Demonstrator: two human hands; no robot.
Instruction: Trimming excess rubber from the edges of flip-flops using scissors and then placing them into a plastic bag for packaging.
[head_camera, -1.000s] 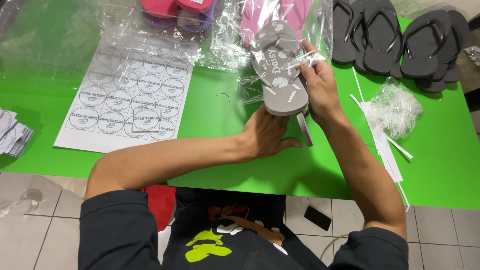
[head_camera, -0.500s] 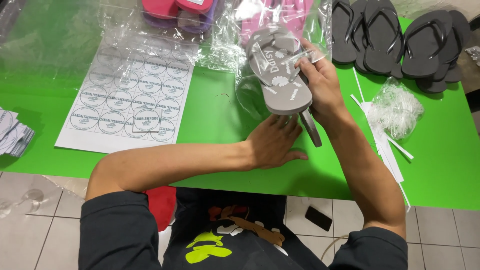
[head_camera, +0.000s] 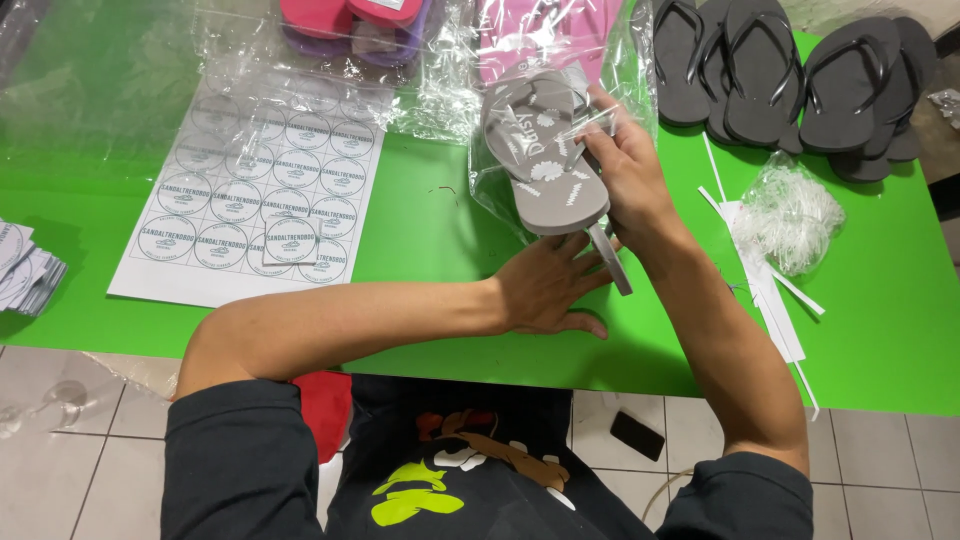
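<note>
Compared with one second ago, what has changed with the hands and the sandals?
The left hand let go of the grey sandals and dropped flat onto the green table. The right hand still grips the sandals, tilted slightly left. Sticker sheet and black sandals unchanged.

- One grey foam flip-flop with white daisy prints (head_camera: 545, 150), partly inside a clear plastic bag (head_camera: 500, 190).
- One more grey sandal seen edge-on (head_camera: 610, 258) beneath it.
- One white sheet of round printed stickers (head_camera: 255, 200), four columns wide; its upper rows blur under plastic film.
- Two heaps of black rubber flip-flops (head_camera: 790, 80); the exact number cannot be told.
- One bundle of white plastic ties (head_camera: 788, 212).
- One stack of cut white stickers (head_camera: 25, 265) at the left edge.
- Two bare hands, left (head_camera: 550, 290) and right (head_camera: 625, 175).
</note>
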